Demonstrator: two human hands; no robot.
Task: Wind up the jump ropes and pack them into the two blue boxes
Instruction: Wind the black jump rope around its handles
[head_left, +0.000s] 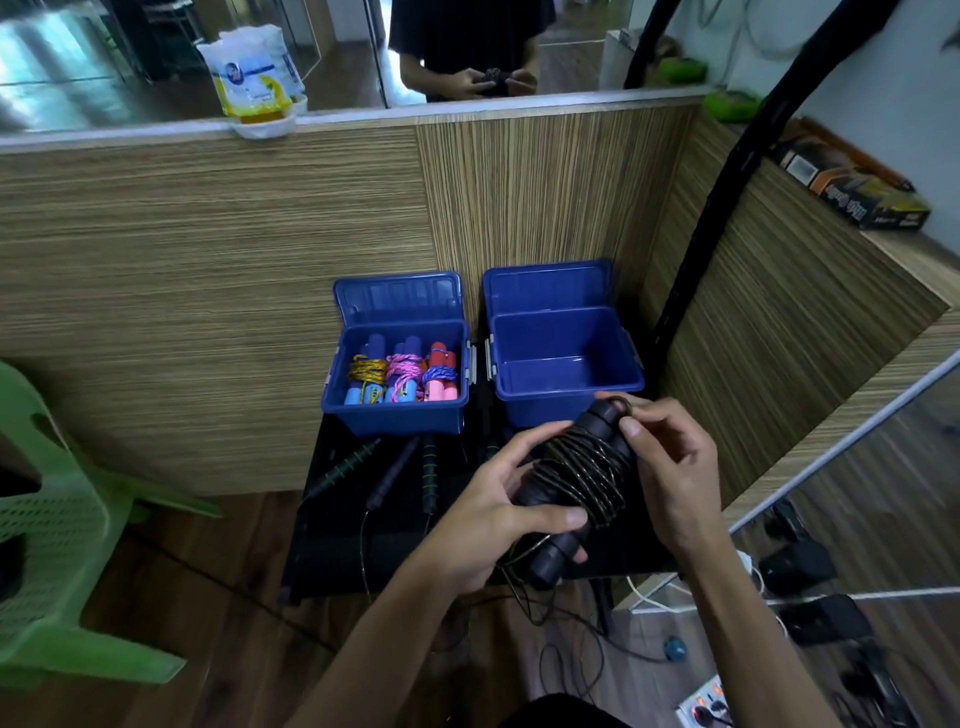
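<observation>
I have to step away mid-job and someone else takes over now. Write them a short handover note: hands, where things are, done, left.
Left hand grips the black jump rope by its paired handles. Right hand pinches the cord at the top end of the bundle; most cord is wound on, a loose tail hangs below.
Left blue box, lid open: holds three wound coloured ropes.
Right blue box, lid open: nothing visible inside.
Done: three ropes packed.
Left: finish this winding, put it in the right box, then wind and pack the unwound ropes lying on the dark mat in front of the boxes.
</observation>
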